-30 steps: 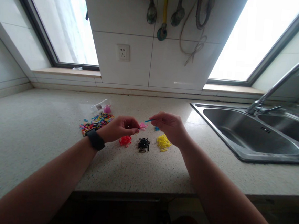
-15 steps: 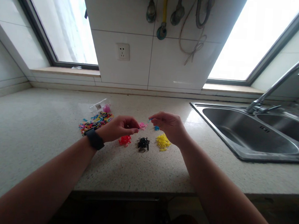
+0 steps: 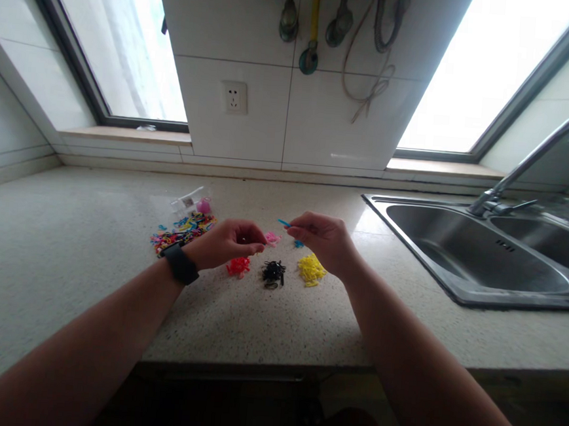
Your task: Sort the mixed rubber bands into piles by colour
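Between the thumb and fingertips of my right hand [image 3: 320, 232], a small blue elastic band [image 3: 284, 223] is pinched, its end sticking out to the left. Below that hand lie a blue pile [image 3: 298, 243], partly hidden, and a yellow pile [image 3: 311, 270]. My left hand [image 3: 233, 243] is closed in a pinch beside the pink pile [image 3: 272, 239]; whatever its fingertips hold is too small to make out. Nearer me are a red pile [image 3: 237, 267] and a black pile [image 3: 273, 273]. Mixed coloured bands [image 3: 185, 228] lie heaped behind my left wrist.
A clear plastic bag [image 3: 190, 200] with something pink in it lies behind the mixed heap. To the right, a steel double sink [image 3: 460, 292] with a tap [image 3: 530, 157] is set into the speckled countertop [image 3: 255, 332]. A tiled wall with a socket [image 3: 234, 97] stands behind.
More of the blue band now shows past my right fingertips, pointing left. Both hands have stayed almost in place, and the piles look the same.
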The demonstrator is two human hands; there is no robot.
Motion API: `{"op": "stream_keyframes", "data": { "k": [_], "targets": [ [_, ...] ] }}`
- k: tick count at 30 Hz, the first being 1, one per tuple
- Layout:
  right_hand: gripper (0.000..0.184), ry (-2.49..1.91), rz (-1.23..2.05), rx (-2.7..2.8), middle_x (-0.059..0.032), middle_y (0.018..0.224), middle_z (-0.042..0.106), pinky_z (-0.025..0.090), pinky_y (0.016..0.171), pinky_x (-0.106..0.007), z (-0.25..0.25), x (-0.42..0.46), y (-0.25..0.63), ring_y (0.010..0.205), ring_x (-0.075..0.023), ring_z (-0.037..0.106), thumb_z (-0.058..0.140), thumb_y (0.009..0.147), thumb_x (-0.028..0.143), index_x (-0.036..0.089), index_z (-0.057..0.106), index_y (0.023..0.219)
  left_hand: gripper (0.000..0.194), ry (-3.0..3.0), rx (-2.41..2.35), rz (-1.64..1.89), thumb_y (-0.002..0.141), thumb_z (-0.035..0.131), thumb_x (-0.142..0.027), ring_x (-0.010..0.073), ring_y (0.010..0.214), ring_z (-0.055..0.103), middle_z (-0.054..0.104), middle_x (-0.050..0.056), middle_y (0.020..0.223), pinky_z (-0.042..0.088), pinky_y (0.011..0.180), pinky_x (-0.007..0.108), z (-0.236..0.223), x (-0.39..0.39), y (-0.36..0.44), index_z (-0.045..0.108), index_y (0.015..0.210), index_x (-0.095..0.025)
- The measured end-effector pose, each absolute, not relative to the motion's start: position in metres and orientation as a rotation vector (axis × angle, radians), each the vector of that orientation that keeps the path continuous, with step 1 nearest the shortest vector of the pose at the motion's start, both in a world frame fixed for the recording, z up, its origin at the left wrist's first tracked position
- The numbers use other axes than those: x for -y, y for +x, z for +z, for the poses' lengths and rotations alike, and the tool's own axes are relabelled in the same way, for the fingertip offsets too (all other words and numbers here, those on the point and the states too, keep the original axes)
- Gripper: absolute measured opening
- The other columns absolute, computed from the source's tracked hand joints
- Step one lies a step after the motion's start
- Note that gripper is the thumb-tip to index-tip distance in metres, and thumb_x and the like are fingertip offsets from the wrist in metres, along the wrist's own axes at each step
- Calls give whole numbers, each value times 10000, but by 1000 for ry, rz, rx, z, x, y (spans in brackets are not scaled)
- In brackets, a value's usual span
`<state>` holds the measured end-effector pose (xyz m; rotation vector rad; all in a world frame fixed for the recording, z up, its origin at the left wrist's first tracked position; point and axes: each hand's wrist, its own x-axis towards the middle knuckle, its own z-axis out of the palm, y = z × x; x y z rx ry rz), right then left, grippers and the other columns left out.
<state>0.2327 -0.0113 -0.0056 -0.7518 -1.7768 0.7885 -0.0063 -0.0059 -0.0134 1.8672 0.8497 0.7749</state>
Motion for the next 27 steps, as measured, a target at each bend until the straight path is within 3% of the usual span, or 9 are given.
{"op": "stream_keyframes", "data": {
  "k": [10, 18, 27],
  "targets": [
    [174, -818, 691, 1745, 27, 611, 564, 353, 522, -268, -5, 5, 238, 562, -103, 441, 707, 832, 369, 196, 725, 832, 208, 1871, -854, 783, 810, 714, -296, 100, 669, 562, 648, 14, 768, 445, 621, 227, -14, 6, -7, 673, 928, -129],
    [188, -1571, -36, 2126, -40, 758, 721, 344, 571, -296, -17, -19, 267, 678, -180, 589, 599, 885, 338, 253, 761, 841, 214, 1847, -858, 768, 814, 720, -298, 96, 685, 580, 664, 20, 785, 467, 639, 223, -16, 4, -8, 675, 939, -131],
    [236, -1781, -15, 2212, -68, 843, 750, 339, 549, -290, -28, -27, 272, 737, -216, 642, 626, 855, 464, 273, 760, 887, 206, 1784, -845, 822, 805, 730, -286, 92, 664, 596, 677, 24, 772, 490, 622, 216, -12, 6, -7, 681, 921, -123]
  ]
}}
